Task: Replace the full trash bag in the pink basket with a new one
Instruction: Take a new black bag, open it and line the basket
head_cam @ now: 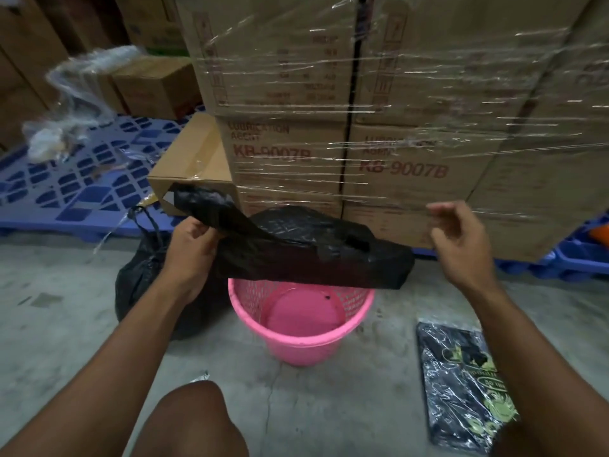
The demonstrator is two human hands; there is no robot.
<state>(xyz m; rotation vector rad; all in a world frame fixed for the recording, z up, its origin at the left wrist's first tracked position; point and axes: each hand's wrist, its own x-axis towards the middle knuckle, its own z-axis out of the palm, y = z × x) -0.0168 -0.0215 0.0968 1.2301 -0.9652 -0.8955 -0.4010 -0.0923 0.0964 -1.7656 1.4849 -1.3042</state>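
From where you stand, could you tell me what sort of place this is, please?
Most likely a warehouse or stockroom: stacked cardboard cartons bound in stretch wrap, blue plastic pallets under them, and a bare concrete floor.

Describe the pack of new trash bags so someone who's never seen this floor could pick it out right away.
Start at the pink basket standing on the concrete floor in front of the wrapped cardboard boxes. The pack of new bags lies flat on the floor to the basket's right. Unlike the bulging tied black bag on the basket's left, it is a flat, shiny plastic-wrapped packet with green printing.
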